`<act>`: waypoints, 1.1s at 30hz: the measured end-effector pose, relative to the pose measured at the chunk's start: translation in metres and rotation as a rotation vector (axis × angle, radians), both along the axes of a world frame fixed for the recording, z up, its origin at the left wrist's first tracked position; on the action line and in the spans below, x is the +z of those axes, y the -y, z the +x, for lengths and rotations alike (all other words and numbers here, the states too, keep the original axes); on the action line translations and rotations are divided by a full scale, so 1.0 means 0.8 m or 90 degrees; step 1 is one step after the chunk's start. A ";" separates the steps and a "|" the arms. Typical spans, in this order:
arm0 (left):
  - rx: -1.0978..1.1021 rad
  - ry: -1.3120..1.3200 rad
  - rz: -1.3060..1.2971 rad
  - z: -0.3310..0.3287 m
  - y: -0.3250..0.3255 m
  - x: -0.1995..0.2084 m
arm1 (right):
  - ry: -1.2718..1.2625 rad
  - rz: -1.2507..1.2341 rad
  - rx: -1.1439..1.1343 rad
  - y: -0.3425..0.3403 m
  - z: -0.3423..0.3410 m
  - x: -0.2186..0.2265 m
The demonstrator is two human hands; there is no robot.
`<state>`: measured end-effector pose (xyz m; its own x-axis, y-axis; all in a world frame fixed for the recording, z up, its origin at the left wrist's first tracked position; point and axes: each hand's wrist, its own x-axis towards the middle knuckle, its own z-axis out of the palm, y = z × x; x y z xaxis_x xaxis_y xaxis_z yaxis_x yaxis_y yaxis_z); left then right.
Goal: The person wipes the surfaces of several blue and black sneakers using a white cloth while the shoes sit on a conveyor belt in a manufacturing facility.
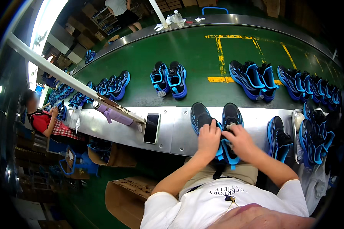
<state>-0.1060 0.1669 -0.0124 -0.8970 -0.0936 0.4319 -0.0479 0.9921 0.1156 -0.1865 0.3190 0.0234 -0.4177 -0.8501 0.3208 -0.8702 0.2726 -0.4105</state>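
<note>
Sneakers, a black pair with bright-blue trim, are resting on the near metal ledge, toes pointing to the far side; the left hand is curling its fingers over the left shoe's upper, and the right hand is bending over the right shoe's lacing; whether either is pinching anything I cannot tell; bracing each shoe while working its upper lightly should, I judge, keep the pair straight; a smartphone is lying to the left; a single sneaker is standing to the right; another pair is standing farther off on the green surface.
</note>
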 end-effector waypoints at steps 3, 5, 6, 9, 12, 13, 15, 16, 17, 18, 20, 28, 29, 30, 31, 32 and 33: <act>0.035 0.022 -0.021 -0.005 -0.005 -0.003 | -0.073 0.024 -0.072 0.010 0.012 -0.003; 0.048 0.051 0.103 0.007 -0.001 0.007 | 0.069 0.006 -0.046 -0.003 -0.008 -0.002; 0.051 0.049 0.104 0.008 -0.001 0.008 | 0.167 -0.012 -0.041 -0.011 -0.018 0.009; 0.066 0.072 0.110 0.010 -0.001 0.008 | 0.056 0.004 -0.067 -0.021 -0.015 0.009; 0.026 0.043 0.106 0.012 -0.001 0.005 | -0.100 -0.023 -0.061 -0.020 0.009 -0.009; 0.030 0.047 0.103 0.008 -0.002 0.006 | -0.114 -0.016 -0.050 -0.019 0.006 -0.010; 0.024 0.014 0.098 0.007 -0.002 0.003 | -0.130 -0.011 -0.040 -0.021 -0.003 -0.007; 0.023 0.012 0.097 0.008 0.000 0.001 | -0.133 -0.011 -0.020 -0.026 -0.007 -0.005; 0.022 -0.007 0.116 0.011 0.002 0.000 | -0.137 -0.010 -0.001 -0.029 -0.009 -0.003; 0.021 -0.022 0.138 0.014 0.002 0.000 | -0.137 -0.009 -0.002 -0.029 -0.006 -0.001; 0.034 -0.042 0.170 0.011 0.000 0.001 | -0.107 0.077 -0.019 -0.023 0.003 0.004; -0.029 -0.058 0.194 0.012 -0.002 0.011 | -0.033 0.058 -0.048 -0.033 -0.004 0.005; -0.004 -0.086 0.245 0.014 -0.004 0.015 | -0.039 0.050 -0.050 -0.035 -0.004 0.011; 0.026 -0.106 0.306 0.019 -0.007 0.013 | 0.003 -0.020 -0.048 -0.040 0.003 0.015; 0.031 -0.151 0.370 0.021 -0.007 0.008 | 0.044 -0.089 -0.046 -0.043 0.007 0.015; 0.032 -0.149 0.373 0.020 -0.003 0.006 | 0.047 -0.086 -0.046 -0.045 0.006 0.012; -0.024 -0.133 0.355 0.020 0.002 0.009 | 0.021 -0.013 -0.046 -0.050 0.008 0.006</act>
